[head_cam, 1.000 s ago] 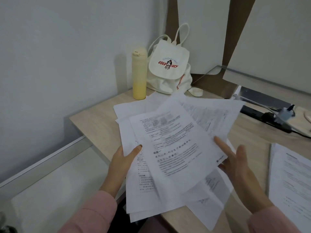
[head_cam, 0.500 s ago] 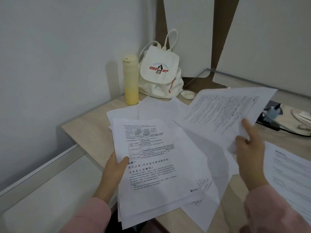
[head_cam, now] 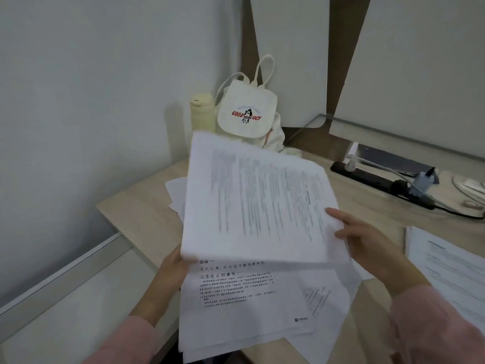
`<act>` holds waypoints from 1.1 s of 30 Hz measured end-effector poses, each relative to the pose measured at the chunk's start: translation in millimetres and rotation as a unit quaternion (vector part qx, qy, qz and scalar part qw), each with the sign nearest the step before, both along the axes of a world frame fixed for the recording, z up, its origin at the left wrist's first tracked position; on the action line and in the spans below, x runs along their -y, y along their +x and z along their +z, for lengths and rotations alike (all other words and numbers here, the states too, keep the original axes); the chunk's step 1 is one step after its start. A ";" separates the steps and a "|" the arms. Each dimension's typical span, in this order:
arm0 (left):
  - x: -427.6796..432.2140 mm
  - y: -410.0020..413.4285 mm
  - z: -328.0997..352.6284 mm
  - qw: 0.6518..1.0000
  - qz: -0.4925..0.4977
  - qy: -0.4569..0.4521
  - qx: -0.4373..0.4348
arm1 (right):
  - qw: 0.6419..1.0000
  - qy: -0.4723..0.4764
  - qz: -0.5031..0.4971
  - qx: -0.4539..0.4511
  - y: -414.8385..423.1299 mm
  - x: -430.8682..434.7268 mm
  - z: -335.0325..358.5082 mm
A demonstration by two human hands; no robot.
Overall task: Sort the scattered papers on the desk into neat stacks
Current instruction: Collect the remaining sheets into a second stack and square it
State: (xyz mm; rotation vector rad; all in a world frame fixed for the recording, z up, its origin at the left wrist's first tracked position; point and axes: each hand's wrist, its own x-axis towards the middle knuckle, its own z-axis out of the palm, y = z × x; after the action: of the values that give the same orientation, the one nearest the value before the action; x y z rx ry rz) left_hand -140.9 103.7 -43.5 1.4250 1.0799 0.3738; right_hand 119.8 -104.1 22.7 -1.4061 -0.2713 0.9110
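one paper stack, gripped, in left hand; one blurred sheet, pinched, in right hand

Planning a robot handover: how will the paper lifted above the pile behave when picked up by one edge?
Probably floppy: the lifted paper is thin and wide, with no backing. Likely very light for its size. Apt to slide over others: the pile beneath lies fanned and skewed on the desk.
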 end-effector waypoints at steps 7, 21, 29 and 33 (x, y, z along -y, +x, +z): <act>-8.7 -6.3 -1.6 0.998 -0.064 -0.020 0.007 | 0.923 -0.226 0.106 0.294 17.9 -25.2 8.0; 9.2 -4.9 8.3 0.997 -0.041 -0.015 0.066 | 0.716 -0.287 0.193 0.607 -31.1 -127.3 -5.1; 11.0 -4.2 -3.3 0.996 -0.050 0.039 0.065 | 0.800 -0.196 0.191 0.534 -43.5 -146.9 -24.4; 10.5 -4.5 -6.5 0.997 -0.029 0.052 0.055 | 0.857 -0.235 0.104 0.446 -12.9 -124.4 -27.2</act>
State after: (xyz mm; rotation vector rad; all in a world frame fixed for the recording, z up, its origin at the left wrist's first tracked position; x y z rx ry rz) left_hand -145.3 93.2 -50.0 1.5066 0.9396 0.4653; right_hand 106.9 20.3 -4.5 -2.2430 -0.9637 0.4339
